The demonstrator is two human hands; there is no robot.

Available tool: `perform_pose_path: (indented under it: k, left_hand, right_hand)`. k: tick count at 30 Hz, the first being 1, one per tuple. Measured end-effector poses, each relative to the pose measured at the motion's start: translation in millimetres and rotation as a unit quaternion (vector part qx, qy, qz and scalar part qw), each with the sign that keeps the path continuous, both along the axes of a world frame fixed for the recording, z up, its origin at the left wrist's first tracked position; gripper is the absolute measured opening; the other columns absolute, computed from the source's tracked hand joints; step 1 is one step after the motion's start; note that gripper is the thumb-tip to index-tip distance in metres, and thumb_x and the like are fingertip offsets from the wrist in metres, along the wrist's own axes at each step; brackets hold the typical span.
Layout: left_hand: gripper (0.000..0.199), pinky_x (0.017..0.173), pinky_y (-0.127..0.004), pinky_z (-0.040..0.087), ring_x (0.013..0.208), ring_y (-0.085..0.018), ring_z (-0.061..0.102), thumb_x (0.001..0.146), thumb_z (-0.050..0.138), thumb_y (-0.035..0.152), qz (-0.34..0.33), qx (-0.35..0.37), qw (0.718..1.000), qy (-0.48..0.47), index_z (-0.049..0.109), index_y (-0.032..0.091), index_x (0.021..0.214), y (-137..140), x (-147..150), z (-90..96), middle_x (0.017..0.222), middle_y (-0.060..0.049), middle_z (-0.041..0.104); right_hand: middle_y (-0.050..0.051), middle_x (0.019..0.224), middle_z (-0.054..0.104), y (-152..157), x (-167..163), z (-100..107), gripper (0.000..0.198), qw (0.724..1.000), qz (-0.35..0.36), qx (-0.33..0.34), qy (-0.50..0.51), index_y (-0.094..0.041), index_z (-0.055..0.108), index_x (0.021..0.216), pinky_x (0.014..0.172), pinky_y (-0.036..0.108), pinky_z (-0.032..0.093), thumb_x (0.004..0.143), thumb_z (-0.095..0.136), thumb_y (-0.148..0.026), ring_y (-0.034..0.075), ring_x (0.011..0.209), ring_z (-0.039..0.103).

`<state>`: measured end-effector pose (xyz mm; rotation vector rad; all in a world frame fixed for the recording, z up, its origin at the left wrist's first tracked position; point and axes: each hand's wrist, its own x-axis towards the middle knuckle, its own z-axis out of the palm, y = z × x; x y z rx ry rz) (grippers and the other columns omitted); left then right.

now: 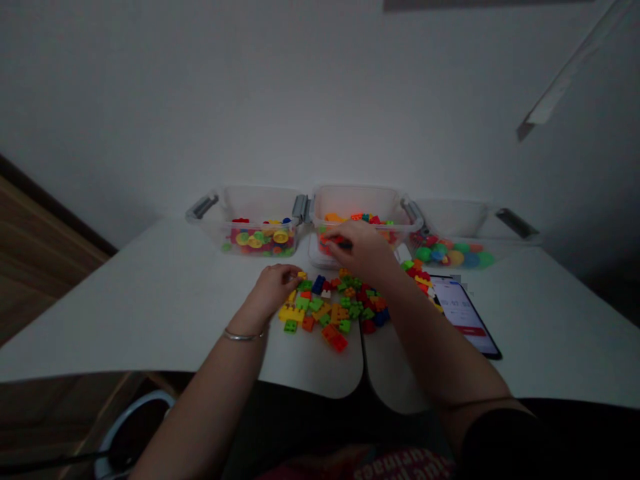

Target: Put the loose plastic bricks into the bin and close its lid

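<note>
A loose pile of toy building bricks (325, 310) in yellow, green, orange, red and blue lies on the white table before me. At its left edge my left hand (273, 288) is closed, with the fingertips on a small yellow brick (302, 275). My right hand (361, 248) reaches over the pile to the front of the middle clear bin (357, 195). Its fingers are curled in a pinch; a small dark patch shows by them, and what they hold is unclear. Orange and red bricks are visible inside that bin.
To the left stands a clear bin (260, 197) of mixed colourful pieces. Another clear bin (450, 210) on the right contains round coloured pieces. A phone (467, 317) with a lit timer screen lies right of the pile. A seam divides the table near my body.
</note>
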<state>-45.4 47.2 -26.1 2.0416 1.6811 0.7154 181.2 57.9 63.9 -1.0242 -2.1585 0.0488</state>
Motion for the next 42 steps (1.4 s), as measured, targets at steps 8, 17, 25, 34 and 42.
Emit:
perform_pose_path:
  k: [8, 17, 25, 34, 42]
  left_hand:
    - [0.025, 0.081, -0.035, 0.053, 0.087, -0.023, 0.066, 0.085, 0.063, 0.036, 0.054, 0.054, 0.996, -0.037, 0.074, 0.019, 0.098, -3.2, 3.9, -1.5, 0.097, -0.009, 0.073]
    - [0.025, 0.086, -0.035, 0.054, 0.093, -0.023, 0.068, 0.087, 0.063, 0.038, 0.041, 0.068, 0.987, -0.142, 0.072, 0.021, 0.103, -14.6, 15.7, 16.7, 0.102, -0.007, 0.075]
    - [0.029, 0.080, -0.032, 0.055, 0.099, -0.022, 0.067, 0.082, 0.067, 0.040, 0.037, 0.064, 0.970, -0.232, 0.067, 0.019, 0.103, -17.2, 20.2, 20.0, 0.104, -0.008, 0.073]
    - [0.024, 0.076, -0.031, 0.053, 0.101, -0.023, 0.062, 0.085, 0.059, 0.036, 0.057, 0.097, 0.981, -0.157, 0.067, 0.020, 0.100, -18.7, 16.7, 21.1, 0.106, -0.007, 0.070]
    - [0.030, 0.078, -0.035, 0.052, 0.084, -0.022, 0.062, 0.084, 0.056, 0.036, 0.076, 0.085, 0.992, -0.050, 0.071, 0.017, 0.102, -8.7, 1.6, 10.2, 0.097, -0.008, 0.070]
  right_hand:
    - [0.010, 0.108, 0.075, 1.1, -16.6, -22.3, 0.021, 0.995, 0.005, -0.080, -0.065, -0.017, 0.073, 0.103, 0.095, 0.038, 0.048, 0.091, 0.061, -0.028, 0.025, 0.107, 0.065]
    - [0.008, 0.113, 0.074, 1.2, -23.9, -33.1, 0.029, 0.984, 0.014, -0.162, -0.069, -0.021, 0.071, 0.115, 0.086, 0.035, 0.051, 0.090, 0.065, -0.034, 0.022, 0.101, 0.067]
    - [0.007, 0.104, 0.075, -0.3, -24.9, -31.4, 0.024, 0.985, 0.023, -0.157, -0.067, -0.021, 0.073, 0.108, 0.081, 0.032, 0.049, 0.091, 0.063, -0.035, 0.021, 0.094, 0.067]
    - [0.007, 0.107, 0.075, 2.3, -17.7, -23.7, 0.023, 0.996, 0.025, -0.088, -0.010, -0.019, 0.072, 0.108, 0.090, 0.034, 0.048, 0.089, 0.063, -0.031, 0.021, 0.099, 0.066]
    - [0.010, 0.105, 0.074, 11.4, 23.3, 14.5, 0.028, 0.993, -0.098, -0.014, 0.071, -0.019, 0.072, 0.109, 0.084, 0.036, 0.051, 0.085, 0.063, -0.030, 0.023, 0.094, 0.066]
